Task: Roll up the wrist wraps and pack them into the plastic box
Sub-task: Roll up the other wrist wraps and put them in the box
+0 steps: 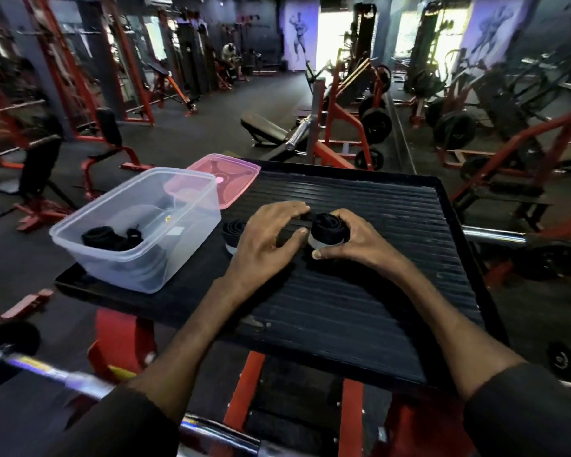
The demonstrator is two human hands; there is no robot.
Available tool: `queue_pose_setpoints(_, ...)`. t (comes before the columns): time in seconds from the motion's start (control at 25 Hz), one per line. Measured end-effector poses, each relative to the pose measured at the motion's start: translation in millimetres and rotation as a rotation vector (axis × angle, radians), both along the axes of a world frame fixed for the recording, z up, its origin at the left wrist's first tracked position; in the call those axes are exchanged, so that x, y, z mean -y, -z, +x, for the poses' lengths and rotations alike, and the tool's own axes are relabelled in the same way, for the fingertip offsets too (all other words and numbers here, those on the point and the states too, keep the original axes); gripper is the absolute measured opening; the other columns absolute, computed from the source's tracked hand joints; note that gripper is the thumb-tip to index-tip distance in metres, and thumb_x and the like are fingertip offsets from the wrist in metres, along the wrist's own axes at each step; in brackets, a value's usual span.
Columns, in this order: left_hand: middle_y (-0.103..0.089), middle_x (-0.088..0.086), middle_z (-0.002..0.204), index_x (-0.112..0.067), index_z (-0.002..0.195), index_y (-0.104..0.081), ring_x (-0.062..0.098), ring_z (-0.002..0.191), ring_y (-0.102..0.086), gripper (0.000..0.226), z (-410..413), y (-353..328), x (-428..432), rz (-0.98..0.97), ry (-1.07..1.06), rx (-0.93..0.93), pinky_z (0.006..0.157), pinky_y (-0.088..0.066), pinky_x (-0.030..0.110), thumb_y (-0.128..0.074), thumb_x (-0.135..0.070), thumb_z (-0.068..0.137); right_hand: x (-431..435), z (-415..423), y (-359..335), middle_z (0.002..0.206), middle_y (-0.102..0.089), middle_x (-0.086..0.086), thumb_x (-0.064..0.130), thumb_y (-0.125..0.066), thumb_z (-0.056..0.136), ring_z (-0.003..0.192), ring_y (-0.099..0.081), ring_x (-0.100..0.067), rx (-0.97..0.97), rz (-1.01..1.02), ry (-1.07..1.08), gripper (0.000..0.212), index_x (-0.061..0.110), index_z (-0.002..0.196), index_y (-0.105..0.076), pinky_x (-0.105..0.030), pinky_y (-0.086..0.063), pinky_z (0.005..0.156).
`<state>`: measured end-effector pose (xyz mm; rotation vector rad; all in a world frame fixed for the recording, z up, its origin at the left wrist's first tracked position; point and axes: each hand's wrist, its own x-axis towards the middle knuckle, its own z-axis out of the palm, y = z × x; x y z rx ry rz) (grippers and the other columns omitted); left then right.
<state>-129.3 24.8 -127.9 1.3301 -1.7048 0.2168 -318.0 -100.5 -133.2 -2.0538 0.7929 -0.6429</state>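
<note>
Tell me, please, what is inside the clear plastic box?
Black rolled wrist wraps lie in the plastic box; their count is unclear, since they overlap.

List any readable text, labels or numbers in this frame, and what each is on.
None legible.
White sticker on the plastic box: too small to read.
Weight plates: any markings are blurred.
Wall posters: figures only, no words visible.
</note>
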Motion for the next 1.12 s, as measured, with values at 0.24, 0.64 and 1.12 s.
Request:
queue_pose_setpoints(0.24, -0.036, 0.011, 0.151, -0.011, 0.147, -0.041, 0.022, 0.142, -0.034, 0.087, 69, 0, -41, 0.317, -0.294, -0.215, 0.121, -0.025, 0.035, -0.069, -0.048, 0.073, -13, 27, -8, 0.112, -0.070, 0.009, 0.025, -0.094, 0.068, 0.102, -0.066, -0.004, 0.130, 0.098, -0.021, 0.055, 0.024, 0.114, -0.063, -0.025, -0.053, 0.089)
queue_pose_setpoints(0.64, -0.053, 0.007, 0.134, -0.006, 0.144, -0.035, 0.016, 0.124, -0.050, 0.079, 109, -3, -13, 0.796, -0.009, -0.214, 0.094, -0.038, 0.006, -0.082, -0.010, 0.081, -14, 61, -6, 0.112, -0.070, -0.001, 0.002, -0.091, 0.062, 0.107, -0.067, -0.016, 0.080, 0.142, -0.046, 0.059, 0.016, 0.113, -0.064, -0.036, -0.052, 0.095)
queue_pose_setpoints(1.12, -0.060, 0.000, 0.085, -0.016, 0.097, -0.046, 0.013, 0.076, -0.053, 0.063, 94, -10, -20, 0.585, 0.006, -0.147, 0.069, -0.047, 0.038, -0.092, -0.037, 0.060, -21, 78, -4, 0.107, -0.069, -0.002, -0.008, -0.087, 0.061, 0.098, -0.065, -0.014, 0.113, 0.194, -0.049, 0.060, 0.012, 0.112, -0.064, -0.018, -0.051, 0.078)
